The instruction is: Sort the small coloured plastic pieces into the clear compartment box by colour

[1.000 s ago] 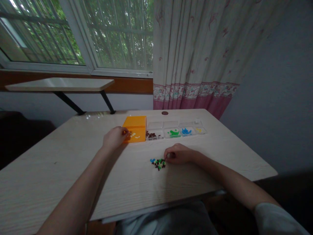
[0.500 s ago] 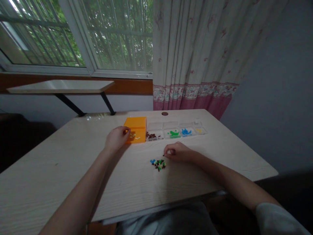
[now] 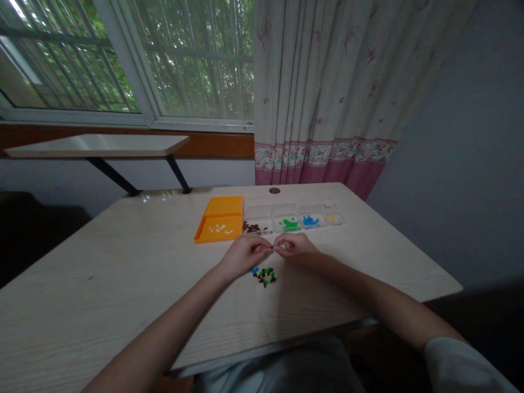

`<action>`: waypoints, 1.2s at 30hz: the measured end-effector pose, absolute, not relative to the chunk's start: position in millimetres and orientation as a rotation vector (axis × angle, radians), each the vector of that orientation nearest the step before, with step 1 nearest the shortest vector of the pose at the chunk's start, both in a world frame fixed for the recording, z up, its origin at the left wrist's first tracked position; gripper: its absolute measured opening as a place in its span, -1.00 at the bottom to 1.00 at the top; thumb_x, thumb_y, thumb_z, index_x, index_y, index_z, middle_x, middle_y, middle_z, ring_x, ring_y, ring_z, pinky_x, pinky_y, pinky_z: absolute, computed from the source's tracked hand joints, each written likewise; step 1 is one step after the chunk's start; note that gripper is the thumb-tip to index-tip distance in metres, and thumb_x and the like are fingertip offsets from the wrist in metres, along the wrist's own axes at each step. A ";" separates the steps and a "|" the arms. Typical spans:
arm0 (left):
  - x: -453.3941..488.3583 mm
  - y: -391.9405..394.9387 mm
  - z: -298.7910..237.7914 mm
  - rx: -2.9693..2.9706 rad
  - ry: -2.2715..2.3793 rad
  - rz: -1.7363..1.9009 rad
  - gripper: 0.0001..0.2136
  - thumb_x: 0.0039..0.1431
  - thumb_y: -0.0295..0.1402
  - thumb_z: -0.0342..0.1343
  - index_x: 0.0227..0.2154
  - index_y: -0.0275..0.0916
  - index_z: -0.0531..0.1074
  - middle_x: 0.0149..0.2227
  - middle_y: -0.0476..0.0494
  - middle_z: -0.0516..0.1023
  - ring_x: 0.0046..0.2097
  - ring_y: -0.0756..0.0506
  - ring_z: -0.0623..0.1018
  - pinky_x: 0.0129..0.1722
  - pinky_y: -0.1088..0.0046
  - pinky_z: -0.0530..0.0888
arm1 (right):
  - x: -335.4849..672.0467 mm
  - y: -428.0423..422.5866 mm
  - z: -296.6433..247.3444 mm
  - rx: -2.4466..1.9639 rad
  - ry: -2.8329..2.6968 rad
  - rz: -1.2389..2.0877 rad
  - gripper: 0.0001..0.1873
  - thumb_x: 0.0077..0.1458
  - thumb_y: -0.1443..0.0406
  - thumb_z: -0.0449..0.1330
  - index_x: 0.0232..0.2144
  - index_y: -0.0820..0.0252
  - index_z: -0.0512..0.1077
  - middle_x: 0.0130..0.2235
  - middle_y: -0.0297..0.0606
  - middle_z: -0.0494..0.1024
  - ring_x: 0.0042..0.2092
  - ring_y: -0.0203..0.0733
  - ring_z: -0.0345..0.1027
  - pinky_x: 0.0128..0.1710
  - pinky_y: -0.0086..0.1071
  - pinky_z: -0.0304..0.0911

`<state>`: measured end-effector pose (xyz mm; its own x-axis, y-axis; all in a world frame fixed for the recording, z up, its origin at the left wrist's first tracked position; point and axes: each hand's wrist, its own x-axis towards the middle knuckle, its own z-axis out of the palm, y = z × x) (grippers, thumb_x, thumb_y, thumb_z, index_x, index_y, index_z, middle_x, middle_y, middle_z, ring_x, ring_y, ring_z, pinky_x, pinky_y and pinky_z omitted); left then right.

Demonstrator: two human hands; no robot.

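Over the desk, my left hand (image 3: 244, 254) and my right hand (image 3: 297, 245) meet fingertip to fingertip, both closed in a pinch. A tiny dark brown piece (image 3: 272, 247) shows between the fingertips, on the right hand's side. Whatever the left fingers hold is too small to make out. Just below the hands lies a small pile of brown, green, cream and blue pieces (image 3: 265, 277), which look like tiny building bricks. Behind the left hand, an open orange case (image 3: 197, 234) holds several cream pieces (image 3: 220, 228).
Clear lidded boxes stand in a row beyond the hands, with brown pieces (image 3: 251, 227), green pieces (image 3: 290, 224), blue pieces (image 3: 310, 220) and yellow pieces (image 3: 331, 219). A raised shelf (image 3: 98, 144) on black legs stands at the desk's back left. The desk (image 3: 123, 284) has a round hole (image 3: 274, 191) near its back edge.
My left hand has moved right and toward me, from the orange case to my right hand's fingertips. My right hand has risen slightly above the pile, still pinched.
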<state>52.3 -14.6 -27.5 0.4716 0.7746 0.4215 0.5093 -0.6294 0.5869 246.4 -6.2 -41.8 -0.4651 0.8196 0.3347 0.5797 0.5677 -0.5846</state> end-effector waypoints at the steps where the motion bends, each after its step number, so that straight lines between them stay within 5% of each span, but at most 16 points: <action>1: 52.5 -14.7 -27.3 2.349 1.074 0.955 -0.84 0.03 -0.33 0.05 -0.44 -0.26 0.51 -0.64 0.01 0.32 -0.54 0.06 0.28 -0.53 0.61 0.19 | 246.2 -6.4 -41.7 -1.112 -2.205 0.518 -0.83 -0.03 0.23 0.10 -0.43 0.20 0.42 -0.71 -0.52 0.13 -0.65 -0.45 -0.07 -0.62 -0.57 -0.11; 13: 45.5 -11.3 -24.6 2.348 1.116 1.013 -0.85 0.03 -0.33 0.05 -0.46 -0.26 0.48 -0.55 -0.05 0.41 -0.50 0.04 0.33 -0.51 0.58 0.23 | 245.9 -6.8 -39.2 -1.167 -2.272 0.470 -0.81 -0.01 0.21 0.08 -0.39 0.19 0.42 -0.70 -0.51 0.15 -0.63 -0.44 -0.03 -0.59 -0.56 -0.09; 24: 38.8 -12.5 -15.5 2.238 1.274 1.394 -0.83 0.06 -0.29 0.05 -0.41 -0.27 0.47 -0.48 -0.11 0.46 -0.45 0.01 0.40 -0.45 0.55 0.29 | 247.9 -11.8 -42.4 -0.751 -2.671 0.484 -0.75 -0.05 0.36 0.08 -0.29 0.08 0.48 -0.51 -0.42 0.49 -0.56 -0.44 0.22 -0.48 -0.59 0.08; 36: 37.2 -13.8 -15.4 2.247 1.254 1.468 -0.85 0.06 -0.32 0.06 -0.41 -0.28 0.47 -0.49 -0.08 0.46 -0.46 0.03 0.38 -0.45 0.56 0.29 | 250.7 -11.5 -37.6 -0.756 -2.712 0.406 -0.73 -0.07 0.39 0.05 -0.30 0.11 0.47 -0.51 -0.40 0.50 -0.54 -0.42 0.25 -0.47 -0.58 0.09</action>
